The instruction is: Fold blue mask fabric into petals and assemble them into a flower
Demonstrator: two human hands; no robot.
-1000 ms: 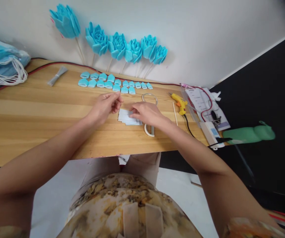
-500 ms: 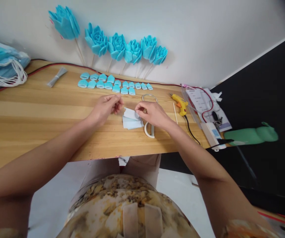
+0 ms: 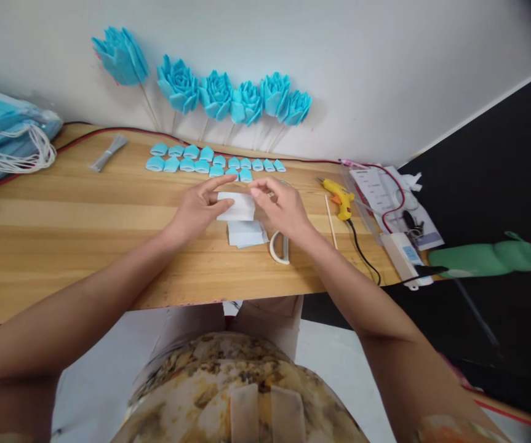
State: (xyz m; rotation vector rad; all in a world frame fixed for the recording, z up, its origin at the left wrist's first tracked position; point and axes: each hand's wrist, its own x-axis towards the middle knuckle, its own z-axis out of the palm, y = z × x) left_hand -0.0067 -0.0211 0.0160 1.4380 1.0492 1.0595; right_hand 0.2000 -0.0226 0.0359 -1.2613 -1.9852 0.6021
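Note:
My left hand (image 3: 195,209) grips a small white rectangular sheet (image 3: 237,207), thumb on its near face and the index finger stretched above its top edge. At the sheet's upper right corner, the bent thumb and forefinger of my right hand (image 3: 283,206) come close together on it. Below lies a small pile of similar pale sheets (image 3: 245,234) on the table. White-handled scissors (image 3: 273,249) lie partly hidden under my right hand. Just beyond my hands, small folded blue petals (image 3: 201,166) are set out in two rows.
Blue fabric flowers (image 3: 216,95) on sticks lean against the wall. To the right are a thin stick (image 3: 331,221), a yellow glue gun (image 3: 339,198), a power strip (image 3: 403,258) and a green bottle (image 3: 487,259). A bagged blue bundle (image 3: 11,138) sits left, near clear strips (image 3: 109,152).
The white sheet has been lifted off the pile and raised between my hands. My left hand has moved right and taken hold of its left side. The view has shifted slightly.

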